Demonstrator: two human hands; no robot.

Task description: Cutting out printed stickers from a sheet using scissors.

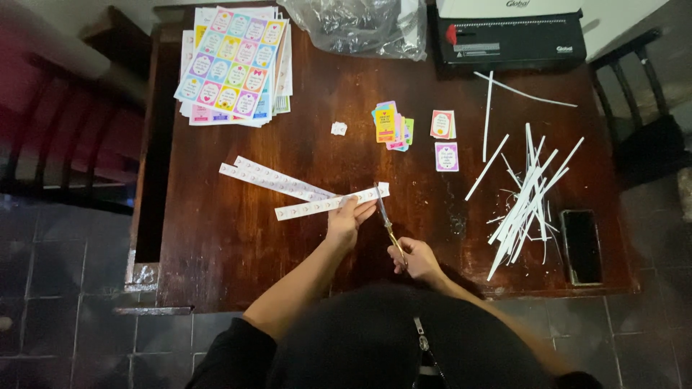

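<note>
My left hand (pixel 347 221) presses a long white paper strip (pixel 306 207) with small printed shapes onto the dark wooden table (pixel 231 238). My right hand (pixel 417 258) grips scissors (pixel 383 213) whose blades point away from me, their tips at the strip's right end next to my left fingertips. Two more printed strips (pixel 270 178) lie just beyond, angled across each other.
A stack of colourful sticker sheets (pixel 234 63) lies at the far left. Small cut cards (pixel 393 125) and two more cards (pixel 444 137) sit mid-table. White paper offcuts (pixel 530 194) pile at the right, beside a dark phone (pixel 581 246). A plastic bag (pixel 360 25) and a binding machine (pixel 508 32) stand at the back.
</note>
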